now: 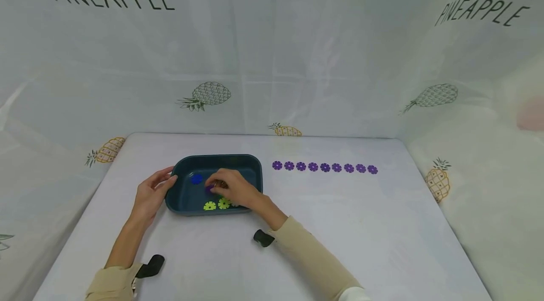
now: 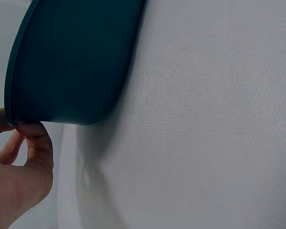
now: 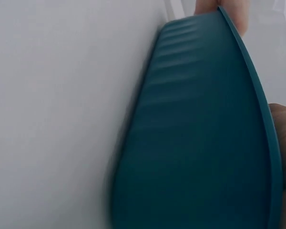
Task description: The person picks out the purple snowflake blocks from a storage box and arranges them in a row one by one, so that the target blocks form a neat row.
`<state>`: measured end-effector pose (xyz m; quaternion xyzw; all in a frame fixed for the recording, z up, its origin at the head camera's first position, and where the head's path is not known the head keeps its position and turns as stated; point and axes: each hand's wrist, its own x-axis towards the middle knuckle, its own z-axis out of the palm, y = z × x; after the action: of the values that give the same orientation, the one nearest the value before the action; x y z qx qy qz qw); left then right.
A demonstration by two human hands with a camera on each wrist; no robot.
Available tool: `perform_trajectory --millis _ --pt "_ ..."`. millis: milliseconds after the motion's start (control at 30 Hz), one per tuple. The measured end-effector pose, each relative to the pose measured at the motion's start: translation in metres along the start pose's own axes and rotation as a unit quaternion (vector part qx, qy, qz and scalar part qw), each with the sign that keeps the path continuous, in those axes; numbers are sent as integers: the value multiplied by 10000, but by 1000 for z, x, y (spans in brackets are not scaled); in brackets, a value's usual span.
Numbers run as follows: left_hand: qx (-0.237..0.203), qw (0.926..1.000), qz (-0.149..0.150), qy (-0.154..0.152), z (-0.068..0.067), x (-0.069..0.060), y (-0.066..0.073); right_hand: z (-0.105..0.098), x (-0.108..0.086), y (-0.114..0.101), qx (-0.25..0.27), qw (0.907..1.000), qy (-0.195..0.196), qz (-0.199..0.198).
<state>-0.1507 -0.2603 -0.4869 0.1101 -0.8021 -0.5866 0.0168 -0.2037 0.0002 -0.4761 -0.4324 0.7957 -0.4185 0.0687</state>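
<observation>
A dark teal tray [image 1: 187, 209] stands on the white table, and its outer wall [image 2: 76, 62] fills much of the left wrist view. My left hand [image 1: 148, 194] pinches the tray's left rim between thumb and fingers. Inside the tray is my right hand [image 1: 233, 187], its fingers curled and pinching a purple flower-shaped piece [image 1: 209, 189], partly hidden by the fingertips. A blue piece [image 1: 196, 178] lies to the left of that hand. Several yellow-green flower-shaped pieces [image 1: 209, 206] lie along the near side, some partly covered by the hand. In the right wrist view the tray wall hides the right fingers.
A straight row of several purple flower-shaped pieces [image 1: 325, 167] lies on the table [image 1: 361, 225] to the right of the tray. Behind the table hangs a white cloth [image 1: 340, 64] printed with pineapples. Black wrist devices [image 1: 150, 266] show at both forearms.
</observation>
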Motion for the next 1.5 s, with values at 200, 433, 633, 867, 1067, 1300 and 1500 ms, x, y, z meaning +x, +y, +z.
perform_trajectory --millis 200,433,633,867,1067,1300,1500 --pt "-30 10000 3 4 1 1 0 -14 -9 4 2 9994 354 33" --pt "-41 9999 -24 99 1 1 -1 -28 -19 10 -99 9977 665 11" --pt "-48 9999 -6 96 1 2 -1 -44 -30 14 -24 9957 833 408" --pt "38 9999 -94 37 1 0 1 -62 -43 19 29 9917 1119 629" --pt "61 9999 -124 32 0 1 0 -75 -54 28 -56 9872 1437 690" --pt "36 9999 -104 -2 0 2 0 -92 -73 36 -138 9806 1832 685" --pt "47 9999 -156 46 1 2 -1 -104 -90 42 -218 9759 2008 827"
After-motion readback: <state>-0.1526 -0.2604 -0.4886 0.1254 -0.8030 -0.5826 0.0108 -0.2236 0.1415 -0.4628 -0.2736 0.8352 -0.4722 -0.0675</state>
